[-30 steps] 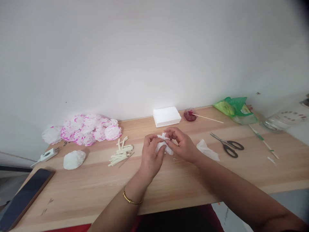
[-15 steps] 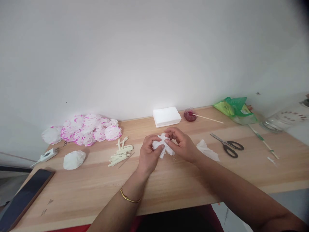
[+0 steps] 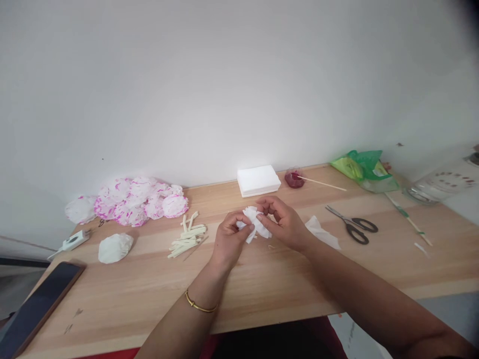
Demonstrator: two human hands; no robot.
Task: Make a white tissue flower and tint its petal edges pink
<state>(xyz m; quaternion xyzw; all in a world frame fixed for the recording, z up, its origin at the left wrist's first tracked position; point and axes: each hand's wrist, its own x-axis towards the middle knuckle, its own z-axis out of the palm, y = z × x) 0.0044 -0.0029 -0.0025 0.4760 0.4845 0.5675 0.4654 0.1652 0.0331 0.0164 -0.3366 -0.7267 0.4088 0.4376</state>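
Both my hands meet over the middle of the wooden table (image 3: 262, 284), pinching a small white tissue paper flower (image 3: 255, 222). My left hand (image 3: 229, 239) grips its left side with thumb and fingers closed, a gold bangle on the wrist. On the right side, my right hand (image 3: 285, 223) pinches the folds with its fingertips. A pile of short cream sticks (image 3: 187, 237) lies just left of my left hand. A loose white tissue piece (image 3: 321, 232) sits beside my right wrist.
Pink-edged paper flowers (image 3: 136, 200) are heaped at the back left, with a white tissue ball (image 3: 115, 247), a white stapler-like tool (image 3: 72, 241) and a phone (image 3: 35, 309) nearer. A tissue stack (image 3: 258, 180), red dye cup with stick (image 3: 294, 178), scissors (image 3: 354, 225) and green bag (image 3: 364, 168) lie behind and right.
My hands have shifted slightly on the tissue flower. The folds have been spread and turned a little. Everything else on the table is as before.
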